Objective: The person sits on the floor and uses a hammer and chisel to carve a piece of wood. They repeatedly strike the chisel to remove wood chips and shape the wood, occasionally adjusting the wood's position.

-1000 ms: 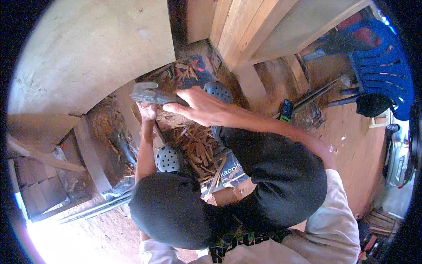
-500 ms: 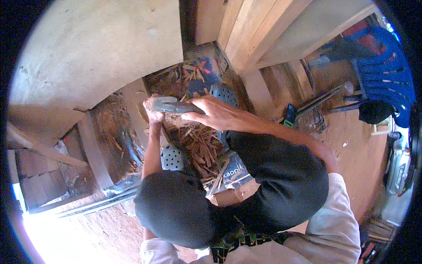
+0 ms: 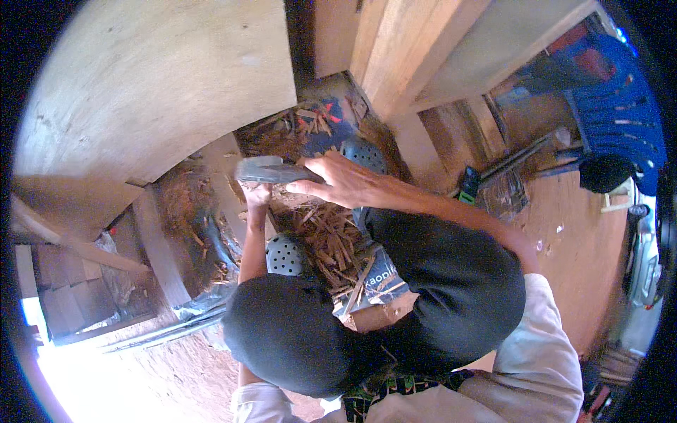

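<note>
In my right hand (image 3: 342, 182) is a hammer-like tool (image 3: 264, 169) with a grey head and a dark handle, its head blurred. The fingers wrap round the handle, and the head points left, over my left hand (image 3: 259, 194). That hand looks closed at the end of my upright left forearm. The tool head covers most of its fingers, so what they hold cannot be made out. Below and between the hands lies a heap of splintered wood strips (image 3: 331, 243). My shoes (image 3: 285, 255) with round holes flank the heap, beside my dark-clothed knees.
A large pale board (image 3: 162, 77) rises at the upper left, and a wooden post (image 3: 402, 49) stands ahead. Wooden beams (image 3: 163, 247) cross the ground at left. To the right are a blue plastic chair (image 3: 617, 120) and a dark rod (image 3: 518, 158). A printed blue sheet (image 3: 384, 278) lies under the chips.
The view has shifted slightly. The tool head now covers more of my left hand, whose fingers showed more before. My right hand keeps its grip on the handle.
</note>
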Tool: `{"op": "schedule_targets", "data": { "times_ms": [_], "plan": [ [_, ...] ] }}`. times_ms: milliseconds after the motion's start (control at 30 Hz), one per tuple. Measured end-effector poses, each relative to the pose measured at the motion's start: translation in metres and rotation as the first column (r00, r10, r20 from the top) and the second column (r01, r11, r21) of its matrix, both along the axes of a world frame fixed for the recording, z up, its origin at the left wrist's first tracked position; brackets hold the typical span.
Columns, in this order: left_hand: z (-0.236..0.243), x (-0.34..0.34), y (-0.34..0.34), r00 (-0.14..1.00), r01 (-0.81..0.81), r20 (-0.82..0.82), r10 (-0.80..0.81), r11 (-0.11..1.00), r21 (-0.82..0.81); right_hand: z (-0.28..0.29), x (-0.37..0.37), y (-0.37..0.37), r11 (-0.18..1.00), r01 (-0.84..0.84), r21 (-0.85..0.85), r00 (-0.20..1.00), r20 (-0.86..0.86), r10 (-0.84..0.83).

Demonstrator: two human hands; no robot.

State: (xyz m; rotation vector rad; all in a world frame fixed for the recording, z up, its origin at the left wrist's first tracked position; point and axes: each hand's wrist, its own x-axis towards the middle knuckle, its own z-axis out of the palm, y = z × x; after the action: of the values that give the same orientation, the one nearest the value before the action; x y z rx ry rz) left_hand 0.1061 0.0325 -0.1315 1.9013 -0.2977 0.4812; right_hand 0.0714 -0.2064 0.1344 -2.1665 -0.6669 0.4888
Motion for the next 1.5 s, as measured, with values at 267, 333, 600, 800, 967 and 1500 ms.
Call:
{"op": "schedule_targets", "data": {
  "times_ms": [267,333,600,800,967,1500],
  "plan": [
    [-0.009,-0.01,0.017,0.998,0.02,-0.059,-0.019,1.0,0.014,-0.004,-0.002,0.0,0.973,-0.112,0.203,0.993,0.042,0.106],
    [-0.009,-0.01,0.02,0.998,0.026,-0.064,-0.026,1.0,0.007,-0.014,-0.001,-0.001,0.992,-0.095,-0.086,0.995,-0.029,0.093],
    [-0.001,-0.006,0.016,0.993,0.04,-0.109,-0.046,0.998,-0.058,0.009,-0.005,-0.011,0.96,-0.085,0.266,0.994,0.093,0.062],
    [0.016,-0.009,0.009,0.988,0.046,-0.144,-0.057,0.996,-0.074,0.013,0.001,0.006,0.958,-0.169,0.234,0.975,0.184,0.127],
    [0.021,-0.007,0.01,0.983,0.051,-0.168,-0.073,0.99,-0.129,0.02,0.012,0.019,0.998,-0.025,0.062,0.991,0.137,0.016],
    [0.03,-0.013,-0.009,0.968,0.075,-0.225,-0.115,0.981,-0.181,0.017,-0.004,0.008,0.984,-0.173,0.034,0.979,0.119,0.168]
  ]
}}
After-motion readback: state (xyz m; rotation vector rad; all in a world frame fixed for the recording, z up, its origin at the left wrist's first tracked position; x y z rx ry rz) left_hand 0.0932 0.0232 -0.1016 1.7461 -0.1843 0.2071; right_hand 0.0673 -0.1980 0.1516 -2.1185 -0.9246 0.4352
